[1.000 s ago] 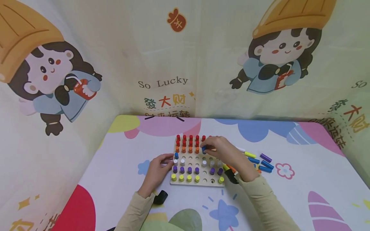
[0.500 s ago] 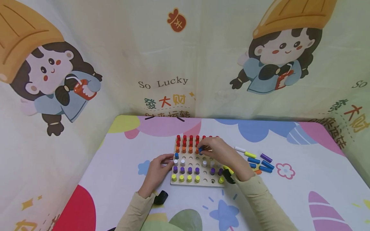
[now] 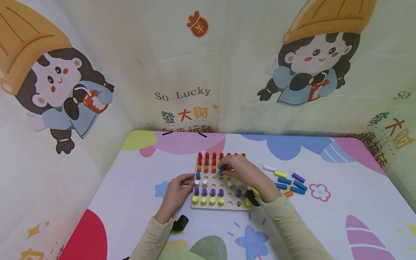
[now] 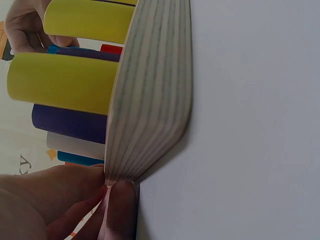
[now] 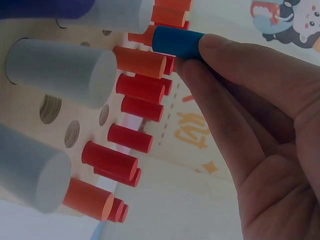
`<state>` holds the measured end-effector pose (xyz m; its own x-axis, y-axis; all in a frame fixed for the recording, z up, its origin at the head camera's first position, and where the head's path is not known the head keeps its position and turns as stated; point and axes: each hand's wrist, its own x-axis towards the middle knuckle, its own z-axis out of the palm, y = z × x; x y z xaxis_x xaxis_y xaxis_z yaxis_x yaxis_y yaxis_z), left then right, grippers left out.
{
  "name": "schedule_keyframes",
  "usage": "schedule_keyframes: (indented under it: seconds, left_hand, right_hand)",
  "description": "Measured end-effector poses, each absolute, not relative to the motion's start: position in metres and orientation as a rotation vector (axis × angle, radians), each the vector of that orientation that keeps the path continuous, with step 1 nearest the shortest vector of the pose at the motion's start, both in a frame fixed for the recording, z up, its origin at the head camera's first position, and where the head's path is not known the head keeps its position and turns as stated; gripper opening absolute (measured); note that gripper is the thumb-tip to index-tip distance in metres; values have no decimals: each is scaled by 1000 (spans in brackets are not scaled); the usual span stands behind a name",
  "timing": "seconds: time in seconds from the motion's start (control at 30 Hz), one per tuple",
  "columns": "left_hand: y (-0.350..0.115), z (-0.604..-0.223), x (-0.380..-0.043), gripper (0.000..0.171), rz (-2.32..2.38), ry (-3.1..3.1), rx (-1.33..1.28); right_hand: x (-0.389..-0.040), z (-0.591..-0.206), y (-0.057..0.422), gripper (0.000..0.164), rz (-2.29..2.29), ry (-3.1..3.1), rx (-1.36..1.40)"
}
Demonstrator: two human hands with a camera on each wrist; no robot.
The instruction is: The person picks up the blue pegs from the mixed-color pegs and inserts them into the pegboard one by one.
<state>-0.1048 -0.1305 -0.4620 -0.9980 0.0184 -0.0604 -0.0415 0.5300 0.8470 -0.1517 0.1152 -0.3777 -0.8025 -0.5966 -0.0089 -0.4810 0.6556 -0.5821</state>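
Observation:
A wooden pegboard lies mid-table, bearing rows of red, orange, white, purple and yellow pegs. One blue peg stands at the left end of an otherwise mostly bare row. At the board's left edge, my left hand grips the side; in the left wrist view a thumb and finger meet at its corner. My right hand pinches another blue peg between thumb and fingertips. That peg is over the board, just right of the orange pegs. The hand hides part of the board's right half.
Loose pegs lie right of the board, among them a white peg, a yellow peg, a purple peg, several blue pegs and an orange peg. A patterned curtain hangs behind the table.
My right hand has moved left across the board with the blue peg in its pinch. The left hand stays at the board's edge.

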Motion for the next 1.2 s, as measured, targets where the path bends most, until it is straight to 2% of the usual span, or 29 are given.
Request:
schedule_keyframes:
  seconds: [0.57, 1.2]
  left_hand:
    - [-132, -464, -104, 32, 1476, 2690, -26]
    - [-132, -464, -105, 32, 1484, 2685, -17]
  right_hand:
    - [-152, -379, 101, 20, -779, 2676, -897]
    - [-153, -384, 87, 26, -723, 2667, -913]
